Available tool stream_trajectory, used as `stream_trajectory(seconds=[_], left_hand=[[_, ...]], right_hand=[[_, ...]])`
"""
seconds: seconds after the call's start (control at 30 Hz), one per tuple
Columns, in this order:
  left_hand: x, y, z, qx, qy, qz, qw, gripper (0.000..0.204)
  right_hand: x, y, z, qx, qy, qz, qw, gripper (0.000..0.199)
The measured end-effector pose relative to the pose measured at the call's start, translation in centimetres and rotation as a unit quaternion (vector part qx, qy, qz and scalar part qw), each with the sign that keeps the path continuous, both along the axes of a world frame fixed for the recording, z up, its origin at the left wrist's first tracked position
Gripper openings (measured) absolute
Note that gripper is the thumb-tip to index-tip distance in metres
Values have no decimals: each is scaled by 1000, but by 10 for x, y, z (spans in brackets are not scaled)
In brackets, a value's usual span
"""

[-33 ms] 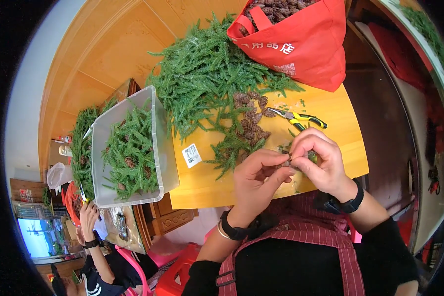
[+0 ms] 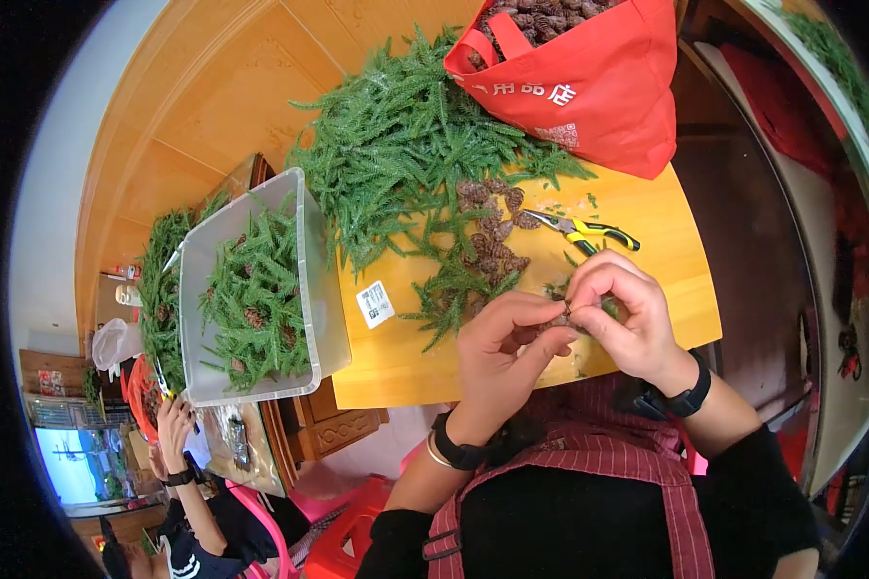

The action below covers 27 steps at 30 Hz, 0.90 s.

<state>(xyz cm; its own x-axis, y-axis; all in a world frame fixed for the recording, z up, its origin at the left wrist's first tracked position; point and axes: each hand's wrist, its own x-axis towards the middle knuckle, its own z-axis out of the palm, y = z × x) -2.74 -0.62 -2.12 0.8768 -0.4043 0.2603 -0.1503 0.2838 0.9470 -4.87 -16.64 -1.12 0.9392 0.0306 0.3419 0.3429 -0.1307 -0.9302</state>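
The counter's (image 2: 396,372) near edge curves just under the person's wrists, and its right edge runs beyond the pliers. Yellow wood shows between the pliers and that right edge, and around a white label (image 2: 375,304) at left.

Heaped green branches (image 2: 406,145) crowd the far side, beside a red bag (image 2: 589,87) of pine cones. A clear tub (image 2: 315,289) of greenery stands along the left edge. Loose cones (image 2: 492,232) and a green sprig (image 2: 446,294) lie beyond the left hand (image 2: 512,349); the pliers (image 2: 581,230), yellow and black, lie open beyond the right hand (image 2: 630,314). A co-worker's hand (image 2: 174,423) is well apart, far left.

Both grips are narrow, thumb against forefinger, meeting on a small brown piece (image 2: 566,317) between the fingertips, mostly hidden.
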Motion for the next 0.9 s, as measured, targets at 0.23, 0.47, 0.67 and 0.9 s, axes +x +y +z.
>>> stream_trajectory(seconds=[0.23,0.47,0.67,0.9], left_hand=[[4,2,-9,62,-142,36,987,23],[11,9,-9,-109,155,-17,982,17],[11,15,0,-141,255,-58,955,16],[16,24,-1,-169,298,-77,936,19]], right_hand=[[1,-9,-3,88,133,65,985,7],[35,-60,-56,-424,56,-100,898,32],[42,-61,-68,-463,58,-105,878,28],[50,-74,-58,-377,115,-92,914,20]])
